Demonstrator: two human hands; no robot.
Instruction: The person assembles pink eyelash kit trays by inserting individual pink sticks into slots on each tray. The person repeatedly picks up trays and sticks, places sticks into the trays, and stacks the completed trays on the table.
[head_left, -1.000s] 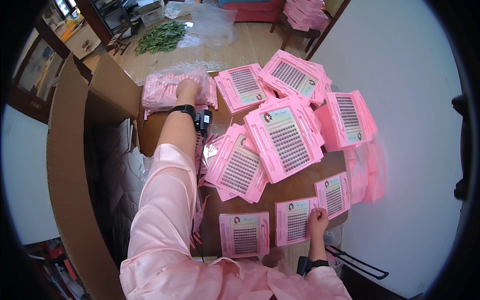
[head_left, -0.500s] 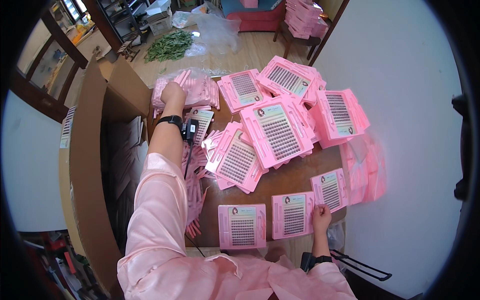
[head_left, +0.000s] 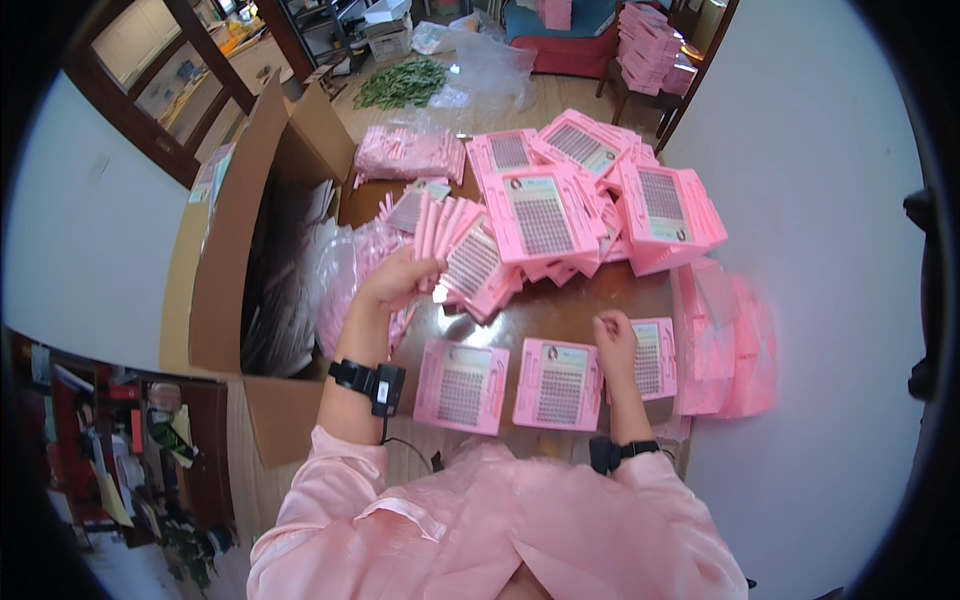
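My left hand is closed round a small bunch of slim pink tubes, which stick up in front of a pile of pink eyelash trays. In the row near the table's front edge lie a left eyelash tray, a middle eyelash tray and a right eyelash tray. My right hand, fingers curled together, hovers by the gap between the middle and right trays. Whatever it may hold is hidden.
A tall open cardboard box with plastic sleeves inside stands at the left. Behind on the brown table lies a bagged bundle of pink tubes. Bagged pink trays sit between the table and the white wall on the right.
My left hand has come back from the bagged bundle toward the front row, carrying the pink tubes. My right hand has lifted off the middle tray's edge. The whole view has shifted.
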